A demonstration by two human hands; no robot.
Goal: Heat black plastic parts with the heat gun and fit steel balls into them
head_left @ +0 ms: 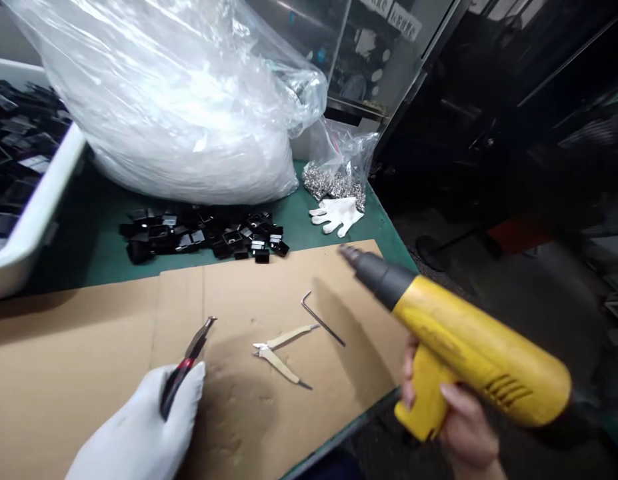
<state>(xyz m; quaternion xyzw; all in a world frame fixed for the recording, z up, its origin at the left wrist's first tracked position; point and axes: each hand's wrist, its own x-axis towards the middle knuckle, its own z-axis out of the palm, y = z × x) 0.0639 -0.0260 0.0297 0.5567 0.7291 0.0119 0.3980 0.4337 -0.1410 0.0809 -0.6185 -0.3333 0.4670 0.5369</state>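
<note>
Gloved L hand (149, 420) closed round pliers (181, 373), bare R hand (466, 420) wrapped round heat gun (469, 333); nozzle (355, 257) prob. best kept off glove.

Glare whitens the big bag (189, 113) beyond bright cardboard (103, 333), where the blurred heat gun (481, 350) casts a soft shadow; the right edge falls into smeared darkness.

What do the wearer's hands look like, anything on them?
The left hand wears a close-fitting, plain white glove covering the fingers. The right hand is bare: no glove. No sleeve shows on either side; the picture edge cuts both off low down.
</note>
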